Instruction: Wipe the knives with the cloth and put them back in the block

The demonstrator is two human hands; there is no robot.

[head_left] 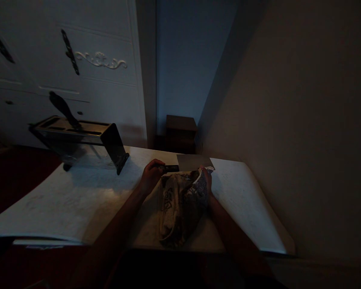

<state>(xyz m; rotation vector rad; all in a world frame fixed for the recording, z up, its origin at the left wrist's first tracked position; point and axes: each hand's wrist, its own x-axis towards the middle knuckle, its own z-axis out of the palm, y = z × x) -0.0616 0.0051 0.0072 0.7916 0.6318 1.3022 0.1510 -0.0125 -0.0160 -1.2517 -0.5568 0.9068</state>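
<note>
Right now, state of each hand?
Left hand: closed on the dark handle of a cleaver.
Right hand: gripping the patterned cloth against the blade.

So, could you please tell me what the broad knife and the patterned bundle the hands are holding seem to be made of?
The flat grey rectangular cleaver blade looks like metal with a dull matte sheen, though the light is dim; its dark handle, in the left hand, is too dark to judge. The cream, dark-patterned cloth under the right hand looks like soft woven fabric, since it folds and drapes limply.
</note>
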